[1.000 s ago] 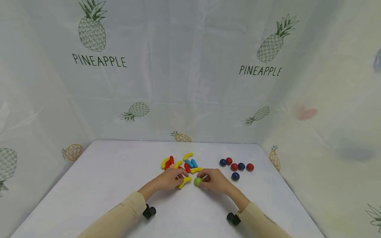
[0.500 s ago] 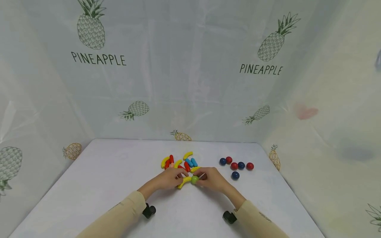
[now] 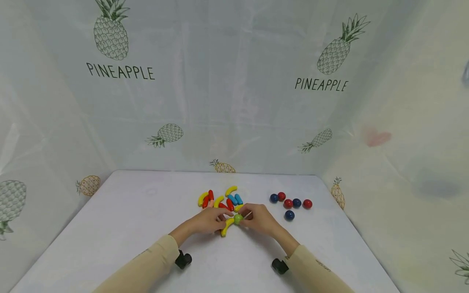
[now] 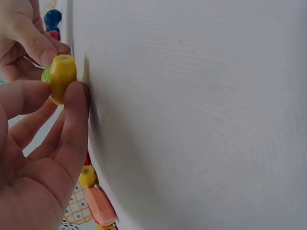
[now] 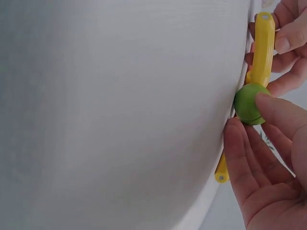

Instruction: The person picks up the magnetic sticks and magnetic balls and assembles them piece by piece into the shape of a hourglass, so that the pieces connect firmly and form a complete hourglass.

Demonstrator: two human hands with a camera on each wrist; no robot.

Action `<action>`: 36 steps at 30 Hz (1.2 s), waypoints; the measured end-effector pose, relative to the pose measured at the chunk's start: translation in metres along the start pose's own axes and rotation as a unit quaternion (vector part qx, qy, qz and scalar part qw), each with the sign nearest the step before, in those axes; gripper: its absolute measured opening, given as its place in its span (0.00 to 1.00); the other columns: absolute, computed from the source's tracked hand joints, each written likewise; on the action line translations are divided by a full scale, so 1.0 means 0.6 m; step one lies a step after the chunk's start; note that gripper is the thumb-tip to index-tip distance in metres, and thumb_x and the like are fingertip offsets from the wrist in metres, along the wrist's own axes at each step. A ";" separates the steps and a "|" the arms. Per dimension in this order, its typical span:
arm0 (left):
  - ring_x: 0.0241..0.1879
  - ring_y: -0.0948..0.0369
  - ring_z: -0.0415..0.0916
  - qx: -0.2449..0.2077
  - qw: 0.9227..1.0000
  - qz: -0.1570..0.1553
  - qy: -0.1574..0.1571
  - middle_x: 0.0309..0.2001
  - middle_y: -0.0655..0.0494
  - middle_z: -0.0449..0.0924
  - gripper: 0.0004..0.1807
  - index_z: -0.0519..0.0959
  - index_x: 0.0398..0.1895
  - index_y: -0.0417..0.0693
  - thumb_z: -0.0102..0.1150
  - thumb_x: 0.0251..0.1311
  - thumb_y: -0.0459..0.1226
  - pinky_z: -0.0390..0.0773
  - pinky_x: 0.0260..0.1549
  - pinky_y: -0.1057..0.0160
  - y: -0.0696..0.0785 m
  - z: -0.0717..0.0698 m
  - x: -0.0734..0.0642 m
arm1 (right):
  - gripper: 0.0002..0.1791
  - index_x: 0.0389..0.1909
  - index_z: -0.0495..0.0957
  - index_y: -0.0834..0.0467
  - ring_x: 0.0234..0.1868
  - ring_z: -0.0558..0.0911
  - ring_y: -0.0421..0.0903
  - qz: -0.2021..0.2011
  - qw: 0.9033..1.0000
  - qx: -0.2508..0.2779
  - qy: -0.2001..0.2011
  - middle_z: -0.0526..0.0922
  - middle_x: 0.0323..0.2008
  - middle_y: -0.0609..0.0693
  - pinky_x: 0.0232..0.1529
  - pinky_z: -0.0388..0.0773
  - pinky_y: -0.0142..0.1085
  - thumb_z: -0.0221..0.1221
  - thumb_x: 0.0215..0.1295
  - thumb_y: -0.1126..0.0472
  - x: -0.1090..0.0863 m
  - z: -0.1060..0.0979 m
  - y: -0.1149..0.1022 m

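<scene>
Between thumb and fingers, my left hand (image 3: 209,220) pinches a yellow curved magnetic stick (image 3: 227,228), which slants toward me in the head view. A green ball (image 5: 249,103) is pinched by my right hand (image 3: 259,219). In the right wrist view the ball sits right at one end of that yellow stick (image 5: 263,50). The left wrist view looks at the stick's free end (image 4: 63,76), and the green ball (image 4: 46,75) is mostly hidden behind it. Just beyond the right fingertips lies another yellow curved stick (image 3: 238,208), partly covered by the hand.
Beyond the hands lie red sticks (image 3: 230,204), blue sticks (image 3: 239,199), a salmon stick (image 4: 100,206) and more yellow curved ones (image 3: 231,190). Several dark blue balls (image 3: 289,215) and red balls (image 3: 307,204) are grouped at the right. Printed curtains enclose the white table (image 3: 146,195).
My right hand has moved left with the green ball, up to the end of the yellow stick. The stick has turned a little steeper, while the left hand stays nearly in place.
</scene>
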State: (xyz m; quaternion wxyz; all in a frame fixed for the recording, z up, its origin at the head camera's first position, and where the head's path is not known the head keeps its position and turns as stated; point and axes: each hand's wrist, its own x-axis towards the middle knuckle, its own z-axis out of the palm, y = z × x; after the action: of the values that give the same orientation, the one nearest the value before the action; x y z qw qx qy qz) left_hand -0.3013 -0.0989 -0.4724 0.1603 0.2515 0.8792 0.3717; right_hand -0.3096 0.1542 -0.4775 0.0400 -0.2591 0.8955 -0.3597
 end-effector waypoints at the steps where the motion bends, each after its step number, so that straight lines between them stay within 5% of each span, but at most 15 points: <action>1: 0.30 0.61 0.83 0.000 1.000 -0.001 0.001 0.41 0.60 0.85 0.22 0.80 0.67 0.52 0.62 0.71 0.36 0.83 0.33 0.63 0.000 0.000 0.000 | 0.11 0.49 0.86 0.53 0.40 0.86 0.42 0.000 1.000 0.001 0.000 0.89 0.44 0.47 0.44 0.86 0.32 0.72 0.68 0.61 0.001 0.001 0.000; 12: 0.30 0.60 0.83 -0.017 1.000 -0.005 -0.002 0.41 0.59 0.83 0.23 0.78 0.70 0.52 0.62 0.73 0.38 0.84 0.33 0.61 -0.007 0.005 -0.005 | 0.12 0.49 0.86 0.53 0.40 0.87 0.41 0.013 1.000 0.000 -0.001 0.90 0.44 0.47 0.44 0.87 0.34 0.73 0.67 0.60 0.007 0.009 -0.004; 24: 0.31 0.60 0.84 -0.024 1.000 -0.008 0.004 0.41 0.59 0.83 0.22 0.78 0.70 0.53 0.62 0.74 0.40 0.84 0.35 0.61 -0.011 -0.004 -0.009 | 0.16 0.56 0.86 0.55 0.56 0.83 0.55 0.016 0.995 -0.081 0.054 0.87 0.55 0.51 0.56 0.85 0.48 0.70 0.68 0.64 0.025 -0.032 0.016; 31: 0.31 0.60 0.84 -0.029 1.000 -0.007 0.003 0.41 0.59 0.83 0.22 0.78 0.69 0.53 0.61 0.75 0.39 0.85 0.36 0.62 -0.014 -0.002 -0.007 | 0.15 0.55 0.87 0.55 0.54 0.83 0.51 0.009 0.996 -0.091 0.015 0.87 0.53 0.50 0.59 0.83 0.49 0.68 0.70 0.67 0.041 -0.034 0.031; 36: 0.31 0.60 0.84 -0.032 0.999 -0.010 0.006 0.41 0.58 0.83 0.21 0.78 0.68 0.53 0.62 0.74 0.39 0.85 0.36 0.61 -0.018 -0.002 -0.007 | 0.14 0.53 0.87 0.57 0.46 0.82 0.47 -0.011 0.994 -0.105 0.004 0.87 0.46 0.50 0.53 0.85 0.43 0.68 0.69 0.69 0.045 -0.029 0.032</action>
State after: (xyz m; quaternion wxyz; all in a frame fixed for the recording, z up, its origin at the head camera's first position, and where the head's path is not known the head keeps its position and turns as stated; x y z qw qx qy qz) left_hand -0.3017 -0.1085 -0.4788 0.1664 0.2348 0.8703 0.3997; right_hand -0.3457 0.1635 -0.4745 0.0052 -0.2705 0.9255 -0.2649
